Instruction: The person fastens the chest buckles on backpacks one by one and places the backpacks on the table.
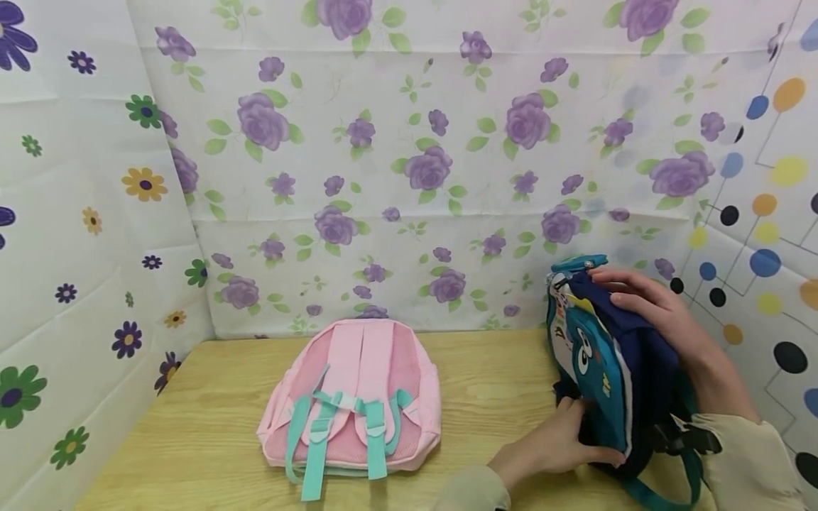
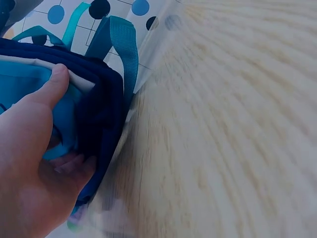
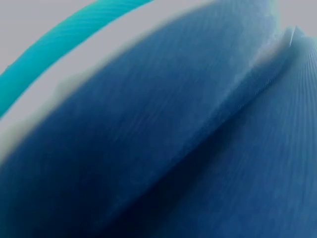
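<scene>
A navy and teal child's backpack (image 1: 597, 362) with a cartoon face stands at the right of the table, its front turned leftward. My left hand (image 1: 552, 440) grips its lower front, thumb on the teal pocket and fingers bent round the side. In the left wrist view, this hand (image 2: 34, 148) has its thumb near the white trim. My right hand (image 1: 664, 319) rests over the backpack's upper side, fingers reaching toward the top. Navy fabric (image 3: 133, 109) fills the right wrist view, hiding that hand's fingers there.
A pink backpack (image 1: 424, 397) lies left of the navy one on the wooden table (image 1: 217, 419), its mint straps facing up. Flowered cloth (image 1: 383, 177) hangs behind, with patterned cloth at both sides. A teal strap (image 1: 693, 475) and black buckle (image 1: 677, 438) hang by my right sleeve.
</scene>
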A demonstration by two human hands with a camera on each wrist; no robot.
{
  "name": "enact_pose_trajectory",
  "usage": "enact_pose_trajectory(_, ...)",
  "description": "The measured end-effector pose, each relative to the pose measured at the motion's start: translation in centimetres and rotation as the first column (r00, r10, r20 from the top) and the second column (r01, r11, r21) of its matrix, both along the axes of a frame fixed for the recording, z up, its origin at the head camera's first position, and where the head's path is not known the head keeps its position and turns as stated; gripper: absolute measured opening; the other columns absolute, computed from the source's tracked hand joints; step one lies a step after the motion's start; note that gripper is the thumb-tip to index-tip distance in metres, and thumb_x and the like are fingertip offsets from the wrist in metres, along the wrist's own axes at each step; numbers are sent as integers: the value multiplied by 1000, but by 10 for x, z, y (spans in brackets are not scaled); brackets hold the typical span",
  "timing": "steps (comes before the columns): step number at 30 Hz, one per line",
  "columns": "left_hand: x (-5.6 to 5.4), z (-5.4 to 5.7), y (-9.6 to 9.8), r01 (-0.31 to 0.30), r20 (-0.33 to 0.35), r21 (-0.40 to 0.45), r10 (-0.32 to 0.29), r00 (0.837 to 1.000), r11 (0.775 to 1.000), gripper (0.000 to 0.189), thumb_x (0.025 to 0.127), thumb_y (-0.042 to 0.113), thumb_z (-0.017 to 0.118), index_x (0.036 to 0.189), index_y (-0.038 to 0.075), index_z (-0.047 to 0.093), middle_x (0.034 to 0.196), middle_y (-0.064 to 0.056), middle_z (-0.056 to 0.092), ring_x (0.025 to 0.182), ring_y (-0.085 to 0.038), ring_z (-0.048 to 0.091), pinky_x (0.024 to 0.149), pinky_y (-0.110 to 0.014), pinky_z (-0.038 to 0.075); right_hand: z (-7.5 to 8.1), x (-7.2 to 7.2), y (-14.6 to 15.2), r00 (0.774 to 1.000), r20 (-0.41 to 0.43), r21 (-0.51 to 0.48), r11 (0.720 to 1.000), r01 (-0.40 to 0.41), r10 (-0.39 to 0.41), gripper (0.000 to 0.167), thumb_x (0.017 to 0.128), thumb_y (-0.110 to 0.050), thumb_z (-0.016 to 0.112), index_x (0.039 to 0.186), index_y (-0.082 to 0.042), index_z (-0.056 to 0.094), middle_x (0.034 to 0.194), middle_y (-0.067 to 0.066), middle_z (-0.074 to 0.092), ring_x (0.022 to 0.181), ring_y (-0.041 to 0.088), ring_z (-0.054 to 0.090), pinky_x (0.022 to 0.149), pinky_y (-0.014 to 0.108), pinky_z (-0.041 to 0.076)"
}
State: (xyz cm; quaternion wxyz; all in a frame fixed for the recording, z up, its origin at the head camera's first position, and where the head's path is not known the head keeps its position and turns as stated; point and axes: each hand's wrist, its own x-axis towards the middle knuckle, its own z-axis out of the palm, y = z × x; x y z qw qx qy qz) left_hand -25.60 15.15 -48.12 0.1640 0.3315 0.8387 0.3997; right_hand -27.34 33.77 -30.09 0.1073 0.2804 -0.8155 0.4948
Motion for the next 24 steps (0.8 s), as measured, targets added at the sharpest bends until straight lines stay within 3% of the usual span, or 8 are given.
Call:
enact_pose_trajectory(7, 0, 0, -5, 34, -14, 36, -33, 999, 999, 74, 92, 49, 67, 153, 31, 30, 136, 11, 43, 119, 3, 42, 100, -21, 44, 0, 0, 0, 1000, 5, 29, 999, 17, -17, 38, 106, -8, 41, 142, 0, 48, 148, -6, 47, 130, -2, 45, 96, 9, 38)
enact_pose_trajectory(12, -1, 11, -24, 67, 5, 98, -68, 998, 993, 65, 97, 45, 61, 152, 24, 35, 147, 8, 42, 128, -2, 45, 102, -23, 44, -1, 2, -2, 999, 8, 32, 999, 35, -36, 37, 106, -10, 41, 141, -1, 49, 147, -9, 48, 129, -2, 45, 96, 9, 38)
enact_pose_trajectory(19, -4, 41, -55, -11, -56, 206, 23, 998, 979, 61, 98, 47, 59, 150, 22, 39, 145, 5, 49, 129, -8, 51, 97, -24, 48, 0, 3, -11, 999, 28, 15, 999, 38, -39, 36, 106, -11, 42, 141, -3, 51, 146, -10, 47, 129, -1, 45, 95, 9, 38)
enact_pose_trajectory(24, -6, 57, -73, -51, -73, 306, 77, 994, 951, 55, 99, 46, 58, 147, 23, 44, 139, -3, 55, 125, -10, 53, 96, -25, 50, -1, 3, -18, 999, 41, -4, 1000, 22, -22, 36, 106, -10, 43, 140, -2, 51, 146, -9, 46, 130, -2, 41, 95, 9, 37)
